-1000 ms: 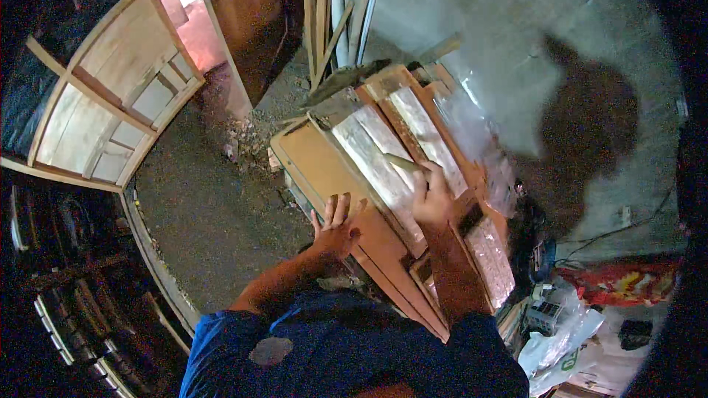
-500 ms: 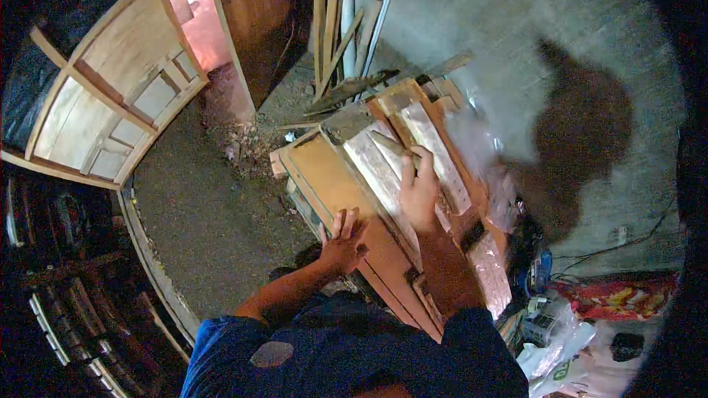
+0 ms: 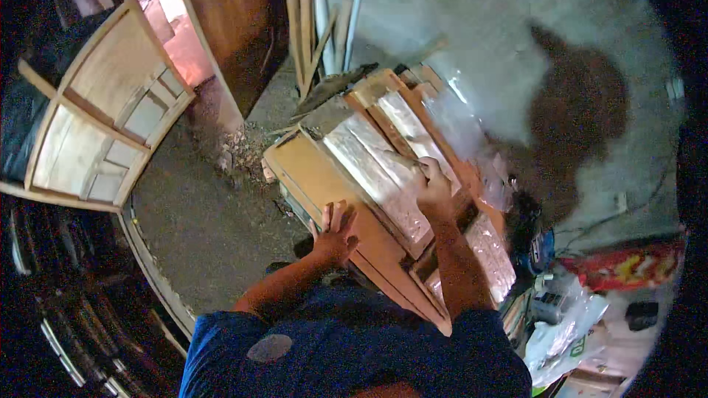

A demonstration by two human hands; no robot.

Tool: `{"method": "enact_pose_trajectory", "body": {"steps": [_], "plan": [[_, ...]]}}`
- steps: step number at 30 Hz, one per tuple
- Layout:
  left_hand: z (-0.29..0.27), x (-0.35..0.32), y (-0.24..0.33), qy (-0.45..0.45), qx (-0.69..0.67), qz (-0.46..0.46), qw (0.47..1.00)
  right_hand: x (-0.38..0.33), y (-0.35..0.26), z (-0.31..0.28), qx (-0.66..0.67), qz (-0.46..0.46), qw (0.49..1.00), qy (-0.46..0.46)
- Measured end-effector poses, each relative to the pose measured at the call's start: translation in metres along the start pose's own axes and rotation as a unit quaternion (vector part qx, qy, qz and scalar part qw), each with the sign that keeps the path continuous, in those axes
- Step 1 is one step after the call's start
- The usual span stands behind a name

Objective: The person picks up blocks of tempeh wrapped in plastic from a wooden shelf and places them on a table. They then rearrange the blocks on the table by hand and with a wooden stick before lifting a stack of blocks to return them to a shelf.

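Observation:
A large orange-brown wooden piece (image 3: 308, 169), like a door or cabinet front, lies slanted in front of me. Pale, shiny whitish panels (image 3: 361, 166) are set between its brown rails. On its left edge rests my left hand (image 3: 336, 234), fingers spread over the surface, holding nothing. My right hand (image 3: 434, 186) is closed round a slim, tan, stick-like tool (image 3: 402, 159), over the middle of the whitish panels. The tool points up and left; its exact kind is too blurred to make out.
Upright wooden strips and pipes (image 3: 322, 22) lean beyond the piece, near a dark brown door (image 3: 228, 22). A framed wooden panel (image 3: 110, 110) stands at left. Plastic bags (image 3: 564, 335), a red patterned sheet (image 3: 627, 265) and a blue item (image 3: 542, 250) lie at right.
My right hand has moved slightly right and toward me along the whitish panels with the tool. My left hand stays on the edge. The whole view has shifted a little.

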State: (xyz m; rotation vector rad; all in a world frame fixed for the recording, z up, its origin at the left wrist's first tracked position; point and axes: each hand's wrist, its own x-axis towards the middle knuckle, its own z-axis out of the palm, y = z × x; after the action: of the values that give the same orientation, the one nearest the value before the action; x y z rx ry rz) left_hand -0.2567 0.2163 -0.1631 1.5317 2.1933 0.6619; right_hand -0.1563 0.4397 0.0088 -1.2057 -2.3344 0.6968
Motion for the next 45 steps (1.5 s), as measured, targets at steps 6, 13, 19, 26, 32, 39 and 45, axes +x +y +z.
{"method": "enact_pose_trajectory", "body": {"steps": [6,13,19,26,32,39,45], "plan": [[-0.005,0.008,0.009,-0.067,0.027,-0.014,0.997,-0.051,0.065,-0.007,-0.104,-0.027,0.978,0.178],[0.051,0.013,-0.034,-0.04,0.122,0.039,0.991,-0.089,0.076,-0.027,-0.017,0.01,0.984,0.177],[0.026,0.014,-0.006,-0.067,0.114,0.021,0.991,-0.125,0.137,-0.031,0.118,0.186,0.961,0.166],[0.012,0.009,0.002,-0.039,0.167,0.008,0.985,-0.139,0.088,-0.067,0.024,0.189,0.974,0.122],[-0.021,0.049,0.014,0.011,0.091,0.0,0.996,-0.148,0.09,-0.075,-0.018,0.139,0.971,0.192],[-0.008,0.056,0.008,0.077,0.164,0.021,0.983,-0.156,0.098,-0.085,-0.016,0.107,0.969,0.222],[-0.009,0.058,0.011,0.101,0.153,0.023,0.983,-0.117,0.098,-0.099,0.048,0.176,0.943,0.279]]}}
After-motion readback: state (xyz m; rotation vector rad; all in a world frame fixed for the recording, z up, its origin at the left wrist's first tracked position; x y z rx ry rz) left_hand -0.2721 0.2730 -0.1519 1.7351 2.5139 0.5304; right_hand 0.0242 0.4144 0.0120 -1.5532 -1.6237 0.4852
